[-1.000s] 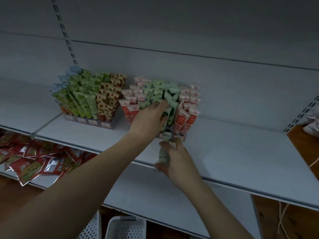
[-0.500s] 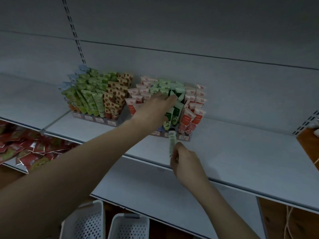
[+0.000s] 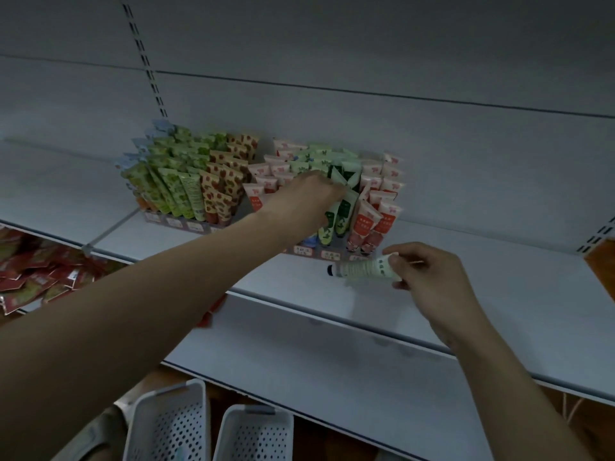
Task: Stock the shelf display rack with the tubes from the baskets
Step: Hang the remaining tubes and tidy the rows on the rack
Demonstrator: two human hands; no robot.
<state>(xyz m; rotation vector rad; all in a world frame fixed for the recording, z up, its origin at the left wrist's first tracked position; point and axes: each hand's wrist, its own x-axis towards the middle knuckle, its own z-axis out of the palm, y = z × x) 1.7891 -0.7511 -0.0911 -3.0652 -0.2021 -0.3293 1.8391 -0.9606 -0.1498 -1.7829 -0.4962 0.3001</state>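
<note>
Two display racks stand on the white shelf [image 3: 499, 294]. The left rack [image 3: 186, 181] is packed with green and red-spotted tubes. The right rack [image 3: 376, 201] holds pink, pale green and dark green tubes. My left hand [image 3: 303, 201] reaches into the right rack and its fingers touch the green tubes [image 3: 342, 211] in the middle row; its grip is hidden. My right hand [image 3: 429, 274] pinches a pale green tube [image 3: 362, 269] with a dark cap, held sideways just above the shelf, in front of the right rack.
Two white perforated baskets [image 3: 173, 424] [image 3: 253, 434] sit below the shelves at the bottom. Red snack packets [image 3: 36, 274] are piled on the lower shelf at left. A slotted upright [image 3: 146, 61] runs up the back panel. Bare shelf extends to the right.
My right hand has moved right and turned the pale green tube from upright to sideways. My left hand stays at the green tubes in the rack. The camera view has shifted left.
</note>
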